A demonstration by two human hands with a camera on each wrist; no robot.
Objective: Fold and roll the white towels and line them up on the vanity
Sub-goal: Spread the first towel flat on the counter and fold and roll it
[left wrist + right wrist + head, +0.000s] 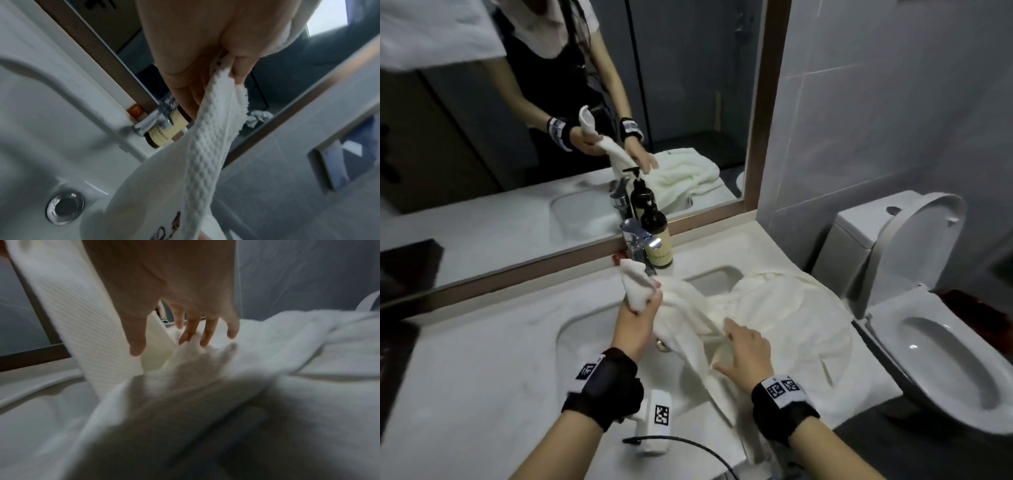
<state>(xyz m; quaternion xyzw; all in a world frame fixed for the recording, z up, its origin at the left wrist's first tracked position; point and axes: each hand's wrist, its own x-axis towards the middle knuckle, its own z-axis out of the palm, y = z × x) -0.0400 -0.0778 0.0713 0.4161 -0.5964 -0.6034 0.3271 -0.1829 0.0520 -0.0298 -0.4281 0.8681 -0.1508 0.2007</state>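
A large white towel [784, 322] lies crumpled over the right half of the sink and vanity. My left hand [642, 310] grips a bunched end of the towel [207, 146] and holds it up above the basin, near the tap. The waffle weave shows in the left wrist view. My right hand [746, 346] hovers with spread fingers [207, 334] over the towel's middle [267, 386], the fingertips just touching the fabric. A stretched band of towel [82, 331] rises at the left of the right wrist view.
A chrome tap [642, 240] and a dark pump bottle [656, 240] stand behind the sink [585, 329]. The drain [65, 207] shows in the basin. A toilet [935, 342] with raised lid stands right of the vanity [482, 377]. A mirror [551, 120] spans the back wall.
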